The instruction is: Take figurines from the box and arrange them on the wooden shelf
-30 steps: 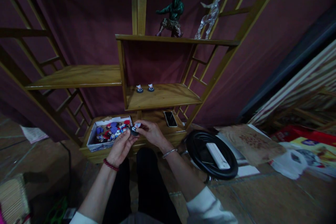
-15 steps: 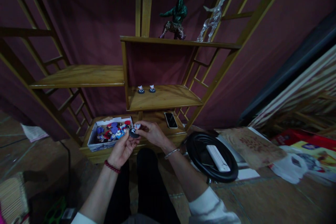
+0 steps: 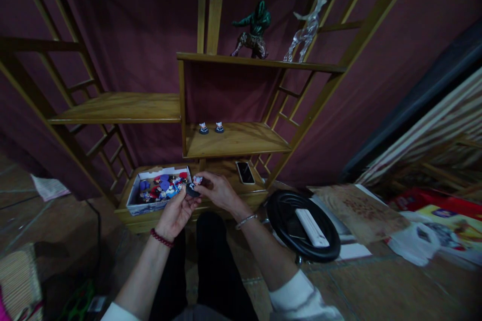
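Observation:
Between both hands is a small figurine [image 3: 193, 189] with a white-and-red top and a round black base. My left hand [image 3: 181, 213] pinches the base from the left, while the fingers of my right hand [image 3: 218, 190] grip its upper right side. Just left of the hands, a white cardboard box [image 3: 145, 209] holds several small figures in red, blue and purple. Two similar figurines, a left one [image 3: 204, 128] and a right one [image 3: 219, 128], stand upright on the middle wooden shelf [image 3: 241, 141].
A phone [image 3: 245, 172] lies on the bottom shelf. Higher up stand a dark green crouching statue [image 3: 256, 30] and a clear deer figure [image 3: 307, 30]. At the right is a black round stool [image 3: 278, 230] with a white box [image 3: 312, 227] on it. A plastic bag [image 3: 416, 241] lies beyond.
The camera view has shifted slightly. Both hands keep hold of the figurine in nearly the same position, and the figurine has barely moved.

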Motion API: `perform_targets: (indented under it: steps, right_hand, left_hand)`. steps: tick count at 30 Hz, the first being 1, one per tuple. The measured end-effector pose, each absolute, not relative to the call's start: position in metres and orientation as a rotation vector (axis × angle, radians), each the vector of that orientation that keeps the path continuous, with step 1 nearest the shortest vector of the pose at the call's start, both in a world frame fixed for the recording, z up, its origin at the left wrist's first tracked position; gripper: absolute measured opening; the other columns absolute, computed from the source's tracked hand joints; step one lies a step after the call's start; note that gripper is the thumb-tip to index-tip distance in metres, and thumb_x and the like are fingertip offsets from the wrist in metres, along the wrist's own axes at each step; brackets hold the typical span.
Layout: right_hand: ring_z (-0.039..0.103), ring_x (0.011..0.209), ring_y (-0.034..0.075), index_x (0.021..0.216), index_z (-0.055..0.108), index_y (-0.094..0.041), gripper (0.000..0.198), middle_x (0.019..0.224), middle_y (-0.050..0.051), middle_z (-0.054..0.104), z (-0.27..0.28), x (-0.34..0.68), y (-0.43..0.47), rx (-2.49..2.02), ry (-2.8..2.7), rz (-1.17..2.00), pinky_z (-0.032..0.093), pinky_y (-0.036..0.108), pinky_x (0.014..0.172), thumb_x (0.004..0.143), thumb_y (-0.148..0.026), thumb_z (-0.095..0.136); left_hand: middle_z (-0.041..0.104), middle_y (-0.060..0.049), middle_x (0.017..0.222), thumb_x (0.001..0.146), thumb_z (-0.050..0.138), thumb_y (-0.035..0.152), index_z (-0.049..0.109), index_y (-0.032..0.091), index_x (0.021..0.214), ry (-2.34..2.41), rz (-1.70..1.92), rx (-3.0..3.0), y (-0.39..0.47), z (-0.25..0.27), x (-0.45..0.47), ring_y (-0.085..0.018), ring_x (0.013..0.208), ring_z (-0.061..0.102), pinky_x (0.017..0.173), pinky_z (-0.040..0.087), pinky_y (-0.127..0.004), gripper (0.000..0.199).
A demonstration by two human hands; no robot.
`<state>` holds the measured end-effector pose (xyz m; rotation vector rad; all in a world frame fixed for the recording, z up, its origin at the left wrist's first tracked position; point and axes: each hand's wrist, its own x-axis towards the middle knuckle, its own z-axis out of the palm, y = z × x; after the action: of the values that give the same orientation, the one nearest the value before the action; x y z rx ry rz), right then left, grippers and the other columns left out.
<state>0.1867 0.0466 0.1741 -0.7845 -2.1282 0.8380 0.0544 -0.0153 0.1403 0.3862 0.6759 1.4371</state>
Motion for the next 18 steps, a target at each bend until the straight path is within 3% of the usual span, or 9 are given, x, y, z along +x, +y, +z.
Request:
perform_targets:
  steps: [18]
  right_hand:
    - [0.055, 0.069, 0.011, 0.099, 0.058, -0.020, 0.027, 0.081, 0.000, 0.061, 0.1696, 0.1816, 0.0447, -0.847, -2.092, 0.863, 0.043, 0.021, 0.063, 0.077, -0.035, 0.057]
  left_hand:
    - [0.067, -0.004, 0.078, 0.074, 0.064, 0.027, 0.064, 0.012, 0.084, 0.672, 1.470, 0.424, -0.0144, 0.1339, 0.0507, -0.012, 0.067, 0.062, 0.058, 0.048, -0.020, 0.018]
